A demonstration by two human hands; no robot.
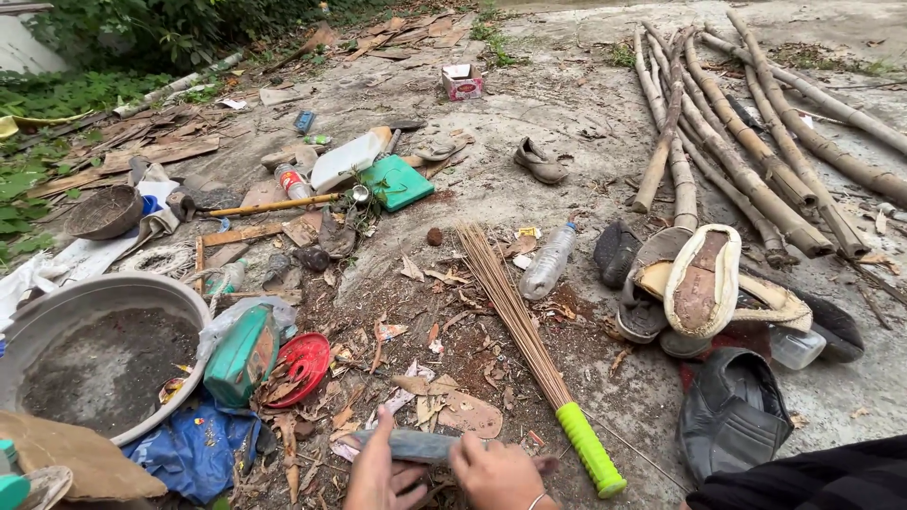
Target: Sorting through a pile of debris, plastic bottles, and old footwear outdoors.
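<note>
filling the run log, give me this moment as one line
left hand: on grey flat piece | right hand: gripping same piece | broom: lying right of hands | basin: far left

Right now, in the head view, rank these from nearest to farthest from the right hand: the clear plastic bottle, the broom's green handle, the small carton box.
From the right hand:
1. Broom's green handle, just to its right.
2. Clear plastic bottle, mid-ground, lying above the broom bristles.
3. Small carton box, far back on the concrete.

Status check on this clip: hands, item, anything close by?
Left hand and right hand both on flat grey slab piece, grip closed. Green-handled stick broom just right. Dry leaf litter all around.
</note>
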